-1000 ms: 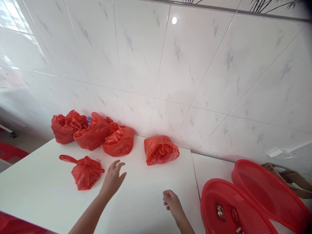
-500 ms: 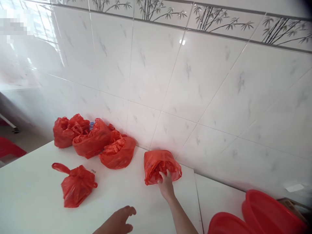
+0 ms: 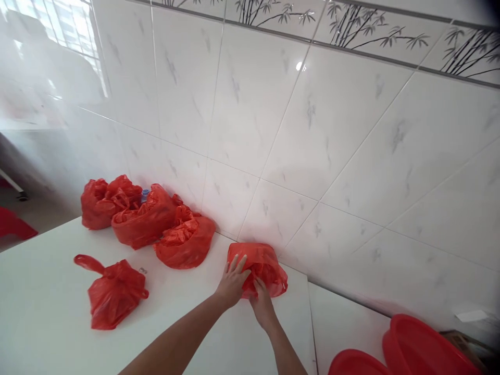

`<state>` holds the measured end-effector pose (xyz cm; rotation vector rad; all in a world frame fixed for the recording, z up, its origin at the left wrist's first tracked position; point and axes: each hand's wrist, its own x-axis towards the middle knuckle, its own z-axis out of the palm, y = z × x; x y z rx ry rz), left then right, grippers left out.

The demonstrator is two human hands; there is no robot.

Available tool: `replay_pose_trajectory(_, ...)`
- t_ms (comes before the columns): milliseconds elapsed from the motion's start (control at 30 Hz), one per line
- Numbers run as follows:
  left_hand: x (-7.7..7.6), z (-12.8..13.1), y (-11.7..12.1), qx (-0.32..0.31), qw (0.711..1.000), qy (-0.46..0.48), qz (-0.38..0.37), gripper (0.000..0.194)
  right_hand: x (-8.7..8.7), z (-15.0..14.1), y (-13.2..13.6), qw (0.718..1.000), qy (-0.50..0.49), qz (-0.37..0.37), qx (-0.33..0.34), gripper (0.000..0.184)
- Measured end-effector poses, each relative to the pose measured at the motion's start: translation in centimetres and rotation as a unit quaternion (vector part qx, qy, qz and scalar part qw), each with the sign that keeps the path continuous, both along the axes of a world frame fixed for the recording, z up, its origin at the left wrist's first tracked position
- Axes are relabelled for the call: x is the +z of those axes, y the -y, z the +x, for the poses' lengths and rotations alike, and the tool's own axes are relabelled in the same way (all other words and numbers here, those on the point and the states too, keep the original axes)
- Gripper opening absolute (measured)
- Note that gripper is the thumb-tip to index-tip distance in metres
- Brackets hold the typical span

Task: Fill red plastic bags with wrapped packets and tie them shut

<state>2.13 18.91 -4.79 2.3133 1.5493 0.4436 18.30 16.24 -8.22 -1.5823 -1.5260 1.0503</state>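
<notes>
An open red plastic bag [image 3: 269,265] lies on the white table [image 3: 50,317] against the tiled wall. My left hand [image 3: 233,281] rests on the bag's left front with the fingers stretched out and spread. My right hand [image 3: 262,304] is at the bag's mouth, its fingertips tucked into the red plastic; what they grip inside is hidden. Both forearms reach in from the bottom of the view.
A tied red bag [image 3: 113,292] lies at the left front. Three fuller red bags [image 3: 146,221] sit in a row along the wall, a blue cap showing among them. Red plastic basins [image 3: 425,351] stand at the lower right, beyond the table's right edge.
My left hand has travelled from the table's front up onto the open bag. My right hand stays at the bag's mouth. The view has shifted slightly.
</notes>
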Motion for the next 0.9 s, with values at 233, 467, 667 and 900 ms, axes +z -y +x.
replay_pose_trajectory(233,-1.6,4.1,-3.1,0.006,0.995,-0.072,-0.075,0.086,3.1,2.3,5.0,0.964,-0.235,-0.117,0.032,0.048)
replay_pose_trajectory(467,-1.2,4.3,-4.8,0.022,0.994,-0.072,-0.079,0.087,1.3,7.9,12.3,0.858,-0.488,-0.051,-0.151,0.029)
replay_pose_trajectory(667,0.0,3.8,-2.2,0.016,0.998,-0.052,-0.020,0.072,1.2,9.4,15.8,0.768,-0.575,-0.056,-0.276,0.016)
replay_pose_trajectory(900,-0.5,1.8,8.0,-0.085,0.986,0.135,-0.057,0.042,1.1,8.2,17.5,0.761,-0.563,-0.088,-0.311,0.014)
